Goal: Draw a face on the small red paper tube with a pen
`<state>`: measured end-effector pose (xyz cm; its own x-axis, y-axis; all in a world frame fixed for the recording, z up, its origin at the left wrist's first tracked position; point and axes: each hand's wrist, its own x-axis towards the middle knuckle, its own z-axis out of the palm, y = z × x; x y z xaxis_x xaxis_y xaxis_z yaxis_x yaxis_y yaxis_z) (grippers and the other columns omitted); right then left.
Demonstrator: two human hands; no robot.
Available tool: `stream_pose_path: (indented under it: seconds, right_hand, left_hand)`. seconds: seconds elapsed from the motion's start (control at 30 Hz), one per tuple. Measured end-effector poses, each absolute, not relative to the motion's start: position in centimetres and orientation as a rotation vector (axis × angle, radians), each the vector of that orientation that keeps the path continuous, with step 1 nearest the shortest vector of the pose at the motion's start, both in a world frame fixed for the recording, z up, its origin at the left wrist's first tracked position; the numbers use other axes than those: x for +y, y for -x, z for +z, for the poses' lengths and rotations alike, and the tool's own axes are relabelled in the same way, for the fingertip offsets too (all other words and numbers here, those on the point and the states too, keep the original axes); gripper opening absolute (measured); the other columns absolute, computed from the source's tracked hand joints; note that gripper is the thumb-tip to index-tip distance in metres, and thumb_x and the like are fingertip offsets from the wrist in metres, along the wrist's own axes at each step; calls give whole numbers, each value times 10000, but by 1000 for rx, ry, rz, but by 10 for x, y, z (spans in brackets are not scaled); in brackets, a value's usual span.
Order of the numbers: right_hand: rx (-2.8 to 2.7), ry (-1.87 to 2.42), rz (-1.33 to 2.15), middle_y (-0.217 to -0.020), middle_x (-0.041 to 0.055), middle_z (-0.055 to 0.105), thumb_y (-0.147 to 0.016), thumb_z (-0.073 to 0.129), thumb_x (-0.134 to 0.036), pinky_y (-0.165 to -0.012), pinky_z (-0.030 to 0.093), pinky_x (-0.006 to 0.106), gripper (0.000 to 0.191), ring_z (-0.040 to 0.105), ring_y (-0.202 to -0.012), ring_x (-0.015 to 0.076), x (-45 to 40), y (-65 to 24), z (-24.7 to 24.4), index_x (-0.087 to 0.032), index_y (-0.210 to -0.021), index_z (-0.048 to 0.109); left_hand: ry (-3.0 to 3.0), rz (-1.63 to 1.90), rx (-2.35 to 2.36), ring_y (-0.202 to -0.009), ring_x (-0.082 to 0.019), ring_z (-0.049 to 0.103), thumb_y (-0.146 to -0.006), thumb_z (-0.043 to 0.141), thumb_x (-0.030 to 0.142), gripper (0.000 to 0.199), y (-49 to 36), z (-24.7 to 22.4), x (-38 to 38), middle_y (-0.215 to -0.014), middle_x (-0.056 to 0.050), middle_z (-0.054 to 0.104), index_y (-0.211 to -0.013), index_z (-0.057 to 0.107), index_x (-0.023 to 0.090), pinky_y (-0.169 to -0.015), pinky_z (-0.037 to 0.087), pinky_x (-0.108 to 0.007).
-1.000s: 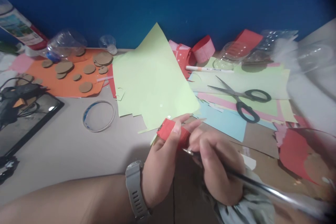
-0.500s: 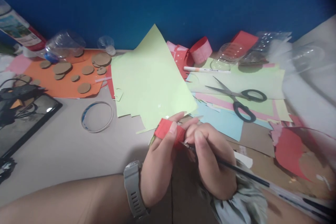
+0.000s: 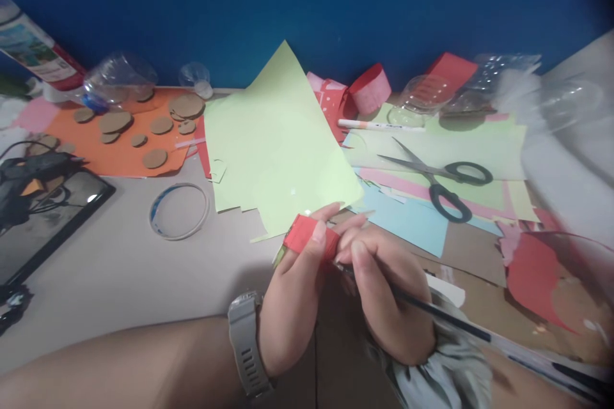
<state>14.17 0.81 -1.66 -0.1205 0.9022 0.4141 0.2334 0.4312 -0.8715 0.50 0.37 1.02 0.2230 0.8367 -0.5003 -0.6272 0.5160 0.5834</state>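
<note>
Pinched between the thumb and fingers of my left hand [image 3: 300, 294] is a small folded red paper piece [image 3: 302, 234], with a bit of green at its left end. My right hand [image 3: 391, 287] is closed around a dark, slim pen [image 3: 432, 310], whose tip end is at the right side of the red piece. The tip itself is mostly hidden by my fingers. Just beyond both hands lies a large light green paper sheet [image 3: 278, 140]. Open scissors [image 3: 432, 172] rest on papers to the right.
A tape ring [image 3: 178, 211] lies left of my hands, beside a dark-framed device [image 3: 48, 223]. Cardboard discs [image 3: 115, 122] sit on orange paper [image 3: 96, 156]. A marker [image 3: 378, 125], red paper rings [image 3: 369, 88] and clear plastic pieces stand at the back.
The whole view has shifted slightly. The pen tip seen earlier at the red paper is now more hidden by my right fingers. Both hands keep their holds.
</note>
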Motion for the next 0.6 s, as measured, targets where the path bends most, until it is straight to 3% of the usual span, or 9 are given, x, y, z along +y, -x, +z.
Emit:
stream_pose_path:
  seconds: [0.17, 0.3, 0.43, 0.6]
  right_hand:
    - [-1619, 1036, 769, -746, -59, 597, -1286, 562, -221, -573, 454, 283, 355, 578, -600, 142, 11, -141, -13, -277, -938, 604]
    - [-1594, 1026, 855, -746, -30, 623, -1303, 567, -332, -555, 439, 327, 420, 547, -583, 172, 10, -141, -11, -280, -892, 631]
    - [-1516, 1066, 868, -729, -28, 616, -1326, 553, -419, -582, 461, 343, 452, 556, -598, 190, 10, -140, -14, -285, -908, 658]
    - [-1574, 988, 931, -734, -18, 632, -1281, 614, -320, -588, 482, 356, 395, 599, -625, 204, 11, -141, -10, -294, -889, 656]
  left_hand:
    - [-298, 1023, 894, -1650, -402, 753, -1191, 771, 572, 445, -5, 12, 4, -1481, -111, 962, -1490, 841, 249, -1459, 494, -608]
    - [-290, 1025, 889, -1705, -402, 703, -1200, 754, 560, 434, -5, 12, 3, -1493, -120, 957, -1494, 844, 255, -1510, 418, -620]
    - [-264, 1018, 897, -1686, -412, 722, -1182, 792, 578, 442, -5, 13, 4, -1472, -120, 963, -1468, 857, 249, -1500, 436, -618]
    - [-286, 1031, 884, -1620, -367, 778, -1207, 763, 546, 403, -4, 13, 5, -1502, -105, 957, -1472, 857, 257, -1467, 485, -565]
